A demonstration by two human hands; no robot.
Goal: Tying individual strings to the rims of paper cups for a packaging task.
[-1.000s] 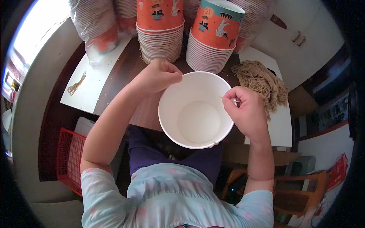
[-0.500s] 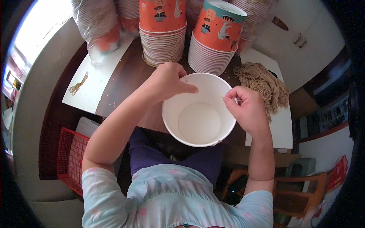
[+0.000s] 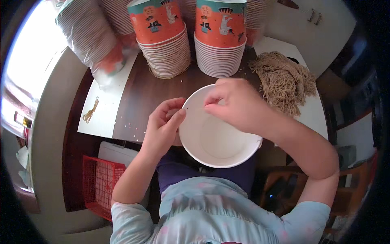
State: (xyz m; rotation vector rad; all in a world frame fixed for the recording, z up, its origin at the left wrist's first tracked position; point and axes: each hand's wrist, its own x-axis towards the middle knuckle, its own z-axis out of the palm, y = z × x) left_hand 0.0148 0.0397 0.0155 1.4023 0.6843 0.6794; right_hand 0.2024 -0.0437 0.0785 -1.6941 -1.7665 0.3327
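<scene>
A white paper bucket, its mouth tilted up toward me, stands at the near edge of the table. My left hand grips its left rim from outside, thumb and fingers beside a small hole in the wall. Over the bucket's mouth, my right hand is closed in a pinch near that hole. A thin cord is in its fingertips, mostly hidden by them. On the right of the rim sits a small knot of cord.
Two stacks of orange printed buckets, a left stack and a right stack, stand at the back. Bagged stacks are behind. A heap of tan cords lies right, a small cord bundle left. A red basket sits lower left.
My left hand has gone from the far rim to the outside of the left rim. My right hand has crossed leftward over the mouth. The bucket has turned, bringing the knot rightward.
</scene>
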